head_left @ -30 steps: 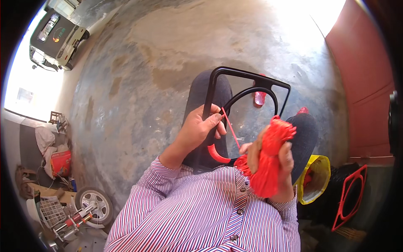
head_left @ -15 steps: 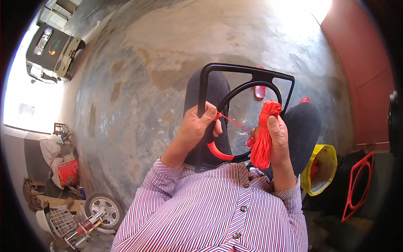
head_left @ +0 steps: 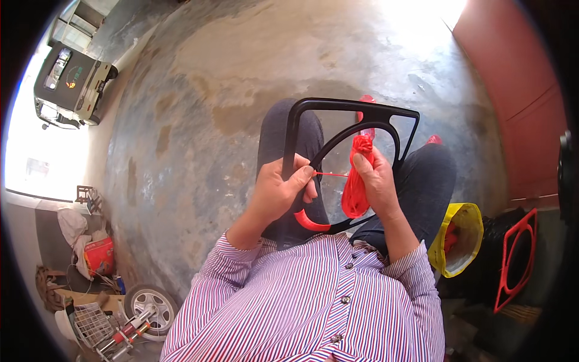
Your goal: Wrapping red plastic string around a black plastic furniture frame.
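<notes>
A black frame (head_left: pixel 350 105) with a round ring inside it rests over my lap. Its lower left ring portion is wrapped in red cord (head_left: pixel 310 222). My left hand (head_left: pixel 283 187) is closed around the frame's left side, thumb pressing the strand against the ring. My right hand (head_left: pixel 380 181) grips a bundle of red cord (head_left: pixel 356 193) held upright over the ring's opening. A thin strand runs taut between the bundle and my left thumb. Part of the ring is hidden behind my hands and the bundle.
At right stand a yellow bag (head_left: pixel 476 241) with red stuff inside and a red frame (head_left: pixel 503 271) against black plastic. A wheel (head_left: pixel 151 311), a white basket (head_left: pixel 93 326) and a red box (head_left: pixel 99 256) lie at lower left. A dark vehicle (head_left: pixel 72 84) stands at upper left.
My right hand and the cord bundle have moved left, nearer my left hand, and the strand between them is shorter. My left hand keeps its hold on the frame.
</notes>
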Demonstrator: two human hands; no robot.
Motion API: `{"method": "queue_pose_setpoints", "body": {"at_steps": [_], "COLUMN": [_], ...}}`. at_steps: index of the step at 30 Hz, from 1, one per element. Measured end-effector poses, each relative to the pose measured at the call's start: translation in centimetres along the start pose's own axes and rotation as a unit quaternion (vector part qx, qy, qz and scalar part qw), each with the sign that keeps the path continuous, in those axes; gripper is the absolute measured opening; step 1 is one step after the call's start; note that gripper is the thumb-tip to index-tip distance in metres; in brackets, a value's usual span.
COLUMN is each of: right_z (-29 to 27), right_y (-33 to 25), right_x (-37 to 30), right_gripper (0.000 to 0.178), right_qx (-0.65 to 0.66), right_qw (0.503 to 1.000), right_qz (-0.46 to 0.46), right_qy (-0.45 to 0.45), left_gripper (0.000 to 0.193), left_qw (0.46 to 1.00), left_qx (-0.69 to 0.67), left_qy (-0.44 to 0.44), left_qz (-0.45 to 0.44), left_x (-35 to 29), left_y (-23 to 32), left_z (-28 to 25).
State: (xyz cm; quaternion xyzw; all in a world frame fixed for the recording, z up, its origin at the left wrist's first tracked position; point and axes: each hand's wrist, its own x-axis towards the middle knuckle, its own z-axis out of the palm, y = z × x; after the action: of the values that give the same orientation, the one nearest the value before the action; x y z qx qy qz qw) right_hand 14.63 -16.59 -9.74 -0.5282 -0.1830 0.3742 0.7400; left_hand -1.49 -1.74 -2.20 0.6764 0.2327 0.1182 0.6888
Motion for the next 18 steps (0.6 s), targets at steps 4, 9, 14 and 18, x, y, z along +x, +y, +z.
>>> {"method": "queue_pose_setpoints", "body": {"at_steps": [4, 9, 14, 18], "right_z": [0.5, 1.4, 2.6, 1.3], "right_y": [-0.2, -2.2, -3.3, -2.7], "right_x": [1.3, 2.2, 1.5, 1.3], "right_gripper": [0.025, 0.027, 0.032, 0.038], "right_qx": [0.060, -0.045, 0.208, 0.156], "right_qw": [0.996, 0.996, 0.972, 0.984], "right_qz": [0.060, 0.031, 0.001, 0.020], "right_qy": [-0.007, -0.073, -0.107, -0.080], "left_gripper": [0.013, 0.013, 0.017, 0.027], "left_qw": [0.985, 0.988, 0.995, 0.990], "left_qx": [0.130, 0.115, -0.006, 0.058], "left_qy": [-0.007, -0.004, -0.033, 0.015], "left_qz": [0.109, 0.105, 0.090, 0.125], "left_x": [0.0, 0.4, 1.0, 0.8], "left_y": [0.2, 0.5, -0.3, 0.8], "left_z": [0.2, 1.1, 0.9, 1.4]}}
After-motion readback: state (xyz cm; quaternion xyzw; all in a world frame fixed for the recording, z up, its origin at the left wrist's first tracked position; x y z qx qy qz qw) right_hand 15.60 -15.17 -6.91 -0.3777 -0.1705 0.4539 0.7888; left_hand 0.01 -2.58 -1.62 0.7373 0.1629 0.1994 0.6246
